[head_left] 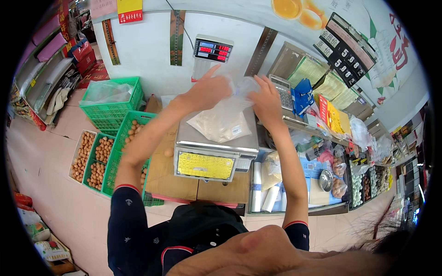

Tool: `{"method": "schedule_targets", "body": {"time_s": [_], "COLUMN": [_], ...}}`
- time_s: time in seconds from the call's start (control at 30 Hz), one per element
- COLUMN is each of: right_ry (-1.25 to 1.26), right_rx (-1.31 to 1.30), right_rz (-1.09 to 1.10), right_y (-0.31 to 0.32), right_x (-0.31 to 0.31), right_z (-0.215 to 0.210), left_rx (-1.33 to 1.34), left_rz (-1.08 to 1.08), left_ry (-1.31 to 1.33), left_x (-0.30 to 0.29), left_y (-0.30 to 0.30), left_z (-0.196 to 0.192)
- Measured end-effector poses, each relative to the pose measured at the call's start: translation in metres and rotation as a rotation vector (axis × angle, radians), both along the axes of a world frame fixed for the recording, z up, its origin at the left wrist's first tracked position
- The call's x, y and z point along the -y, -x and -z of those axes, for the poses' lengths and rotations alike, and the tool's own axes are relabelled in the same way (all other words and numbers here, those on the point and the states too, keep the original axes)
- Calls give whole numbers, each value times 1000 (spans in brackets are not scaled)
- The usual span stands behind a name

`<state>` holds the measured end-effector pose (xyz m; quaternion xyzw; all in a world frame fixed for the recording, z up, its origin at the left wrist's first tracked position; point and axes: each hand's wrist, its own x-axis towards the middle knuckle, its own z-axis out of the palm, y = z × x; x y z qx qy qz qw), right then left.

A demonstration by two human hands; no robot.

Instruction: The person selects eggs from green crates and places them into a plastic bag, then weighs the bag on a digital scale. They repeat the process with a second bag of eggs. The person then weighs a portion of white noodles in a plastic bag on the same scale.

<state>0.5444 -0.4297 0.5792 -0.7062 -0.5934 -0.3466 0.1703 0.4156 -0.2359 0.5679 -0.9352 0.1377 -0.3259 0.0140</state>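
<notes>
Plastic bag point(225, 117) | on scale point(214, 152) | top between fingers point(220, 80) of both hands

- One view only: a head-worn fisheye, left of a pair, looking steeply down and forward over the wearer's own chest.
- Faces a shop counter with a weighing scale point(215, 152) near centre, close, at arm's reach.
- Both forearms enter from the lower edge; left hand point(207, 92) and right hand point(267, 103) meet above the scale.
- Straight edges bow toward the dark circular rim; the floor shows at left, shelves at right.
</notes>
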Motion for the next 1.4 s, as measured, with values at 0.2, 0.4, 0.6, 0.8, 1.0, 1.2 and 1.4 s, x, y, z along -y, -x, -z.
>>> {"method": "schedule_targets", "body": {"time_s": [0.2,0.4,0.6,0.8,1.0,1.2,1.4], "right_ry": [117,193,-71,-226,-365,-447,-430], "right_rx": [-13,93,44,-83,-115,-256,-378], "right_rz": [192,308,228,106,21,23,-96], "right_y": [-14,-3,-16,-15,-21,-19,4], "right_x": [78,81,64,60,40,14,-7], "right_z": [-18,-43,-39,-33,-21,-12,-1], "left_rx": [-55,1,204,-381,-490,-223,-500], "left_rz": [-40,-120,-196,-11,147,26,-269], "left_ry": [-159,-356,19,990,1242,1774,738], "left_x": [-26,-46,-68,-73,-11,29,71], "left_y": [43,52,41,2,-43,-72,-36], "left_z": [-7,-43,-45,89,135,133,55]}}
